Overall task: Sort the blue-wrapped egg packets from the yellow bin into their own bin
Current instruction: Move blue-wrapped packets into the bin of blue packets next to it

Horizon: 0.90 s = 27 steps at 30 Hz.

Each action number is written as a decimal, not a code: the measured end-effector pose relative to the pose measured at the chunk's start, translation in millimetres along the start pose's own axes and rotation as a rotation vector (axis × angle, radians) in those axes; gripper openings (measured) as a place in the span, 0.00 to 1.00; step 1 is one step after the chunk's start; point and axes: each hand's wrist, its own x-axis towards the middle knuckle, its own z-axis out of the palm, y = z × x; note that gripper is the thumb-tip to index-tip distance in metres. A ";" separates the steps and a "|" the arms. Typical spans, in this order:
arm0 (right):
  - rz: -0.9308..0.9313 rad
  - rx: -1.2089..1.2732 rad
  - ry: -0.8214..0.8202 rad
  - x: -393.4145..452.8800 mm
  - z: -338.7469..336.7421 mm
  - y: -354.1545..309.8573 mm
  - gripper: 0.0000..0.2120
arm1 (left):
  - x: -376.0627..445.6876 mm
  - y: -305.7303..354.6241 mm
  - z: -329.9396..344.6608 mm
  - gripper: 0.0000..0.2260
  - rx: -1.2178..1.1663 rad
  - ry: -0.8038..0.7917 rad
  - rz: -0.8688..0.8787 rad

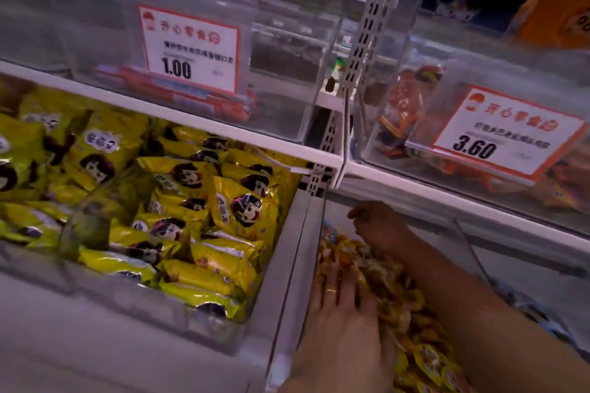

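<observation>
The clear bin (466, 244) at lower centre holds a heap of small yellow-wrapped egg packets (396, 293). A bluish packet (329, 228) peeks out at the heap's far left corner. My left hand (343, 306) lies flat on the near left part of the heap, fingers straight, a ring on one finger. My right hand (380, 226) reaches to the back of the same bin with its fingers curled down into the packets; what they hold is hidden. Blue-wrapped packets (523, 306) show in the neighbouring bin to the right, partly behind my right forearm.
A large bin of yellow snack bags (191, 201) lies to the left, behind a clear divider (303, 252). The shelf above carries clear bins with price tags 1.00 (188, 48) and 3.60 (507, 134), and orange packets (405, 105). A perforated metal upright (364, 41) stands between them.
</observation>
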 end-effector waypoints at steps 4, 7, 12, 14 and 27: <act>-0.052 -0.090 -0.113 19.0 39.3 -28.6 0.13 | 1.7 -1.7 9.3 0.25 0.070 0.047 0.020; -0.056 -0.077 -0.100 17.2 48.6 -25.5 0.14 | 0.9 -2.6 13.1 0.23 0.066 0.048 0.064; -0.046 0.169 -0.278 2.0 27.8 -13.1 0.11 | 2.5 -2.1 14.9 0.22 0.092 0.044 0.105; -0.080 0.143 -0.319 -4.9 18.1 -8.1 0.09 | 1.9 -1.1 14.9 0.21 0.102 0.021 0.121; -0.013 0.287 0.213 -114.4 -74.7 38.0 0.10 | 20.6 2.0 23.7 0.29 -0.196 -0.124 0.135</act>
